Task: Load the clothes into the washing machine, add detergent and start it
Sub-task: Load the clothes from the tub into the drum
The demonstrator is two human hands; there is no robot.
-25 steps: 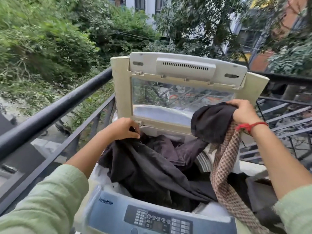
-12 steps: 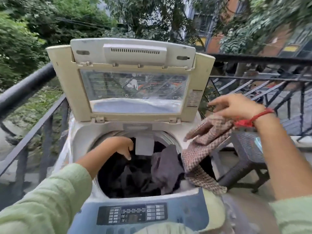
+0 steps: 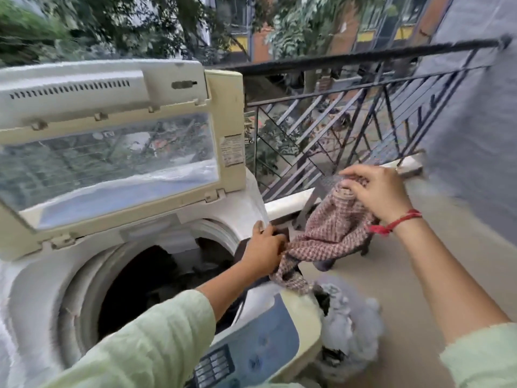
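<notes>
Gripping of a checked cloth (image 3: 330, 233) is being done by both hands at the right side of the washing machine (image 3: 42, 281). The right hand (image 3: 375, 191) is being held above and to the right of the drum, fingers (image 3: 355, 175) curled shut over the cloth's upper bunch. The left hand (image 3: 263, 253) is being held at the right rim of the drum opening (image 3: 156, 278), fingers closed on the cloth's lower end, which is being draped over the machine's right edge. The cloth is being stretched between the two hands, mostly outside the drum. Dark clothes (image 3: 179, 278) are being seen inside the drum, blurred. The lid (image 3: 112, 141) is being kept raised, its window facing the camera. The control panel (image 3: 251, 348) is being seen at the near edge. A grey crumpled bundle (image 3: 347, 326) is lying just beside the machine's right corner on the floor (image 3: 397, 275); what it is cannot be told. A black railing (image 3: 363, 102) is being seen behind. A red thread (image 3: 397, 224) is being worn on the right wrist.
</notes>
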